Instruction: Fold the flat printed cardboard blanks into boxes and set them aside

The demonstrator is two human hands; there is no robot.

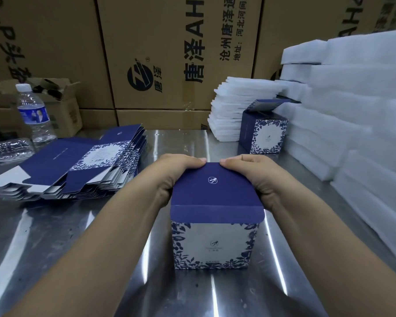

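Head view, hands (177,177) (257,179) grip box (215,236) — matte cardboard

L forearm (96,243) and R forearm (325,236) were bare as far as the view reached — L hand (172,175) and R hand (258,177) bare too. Thumbnails (200,160) were short, plain — finer detail too blurred.

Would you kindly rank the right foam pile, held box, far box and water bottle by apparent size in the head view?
1. Foam pile.
2. Held box, enlarged by nearness.
3. Far box and water bottle: alike, unranked.
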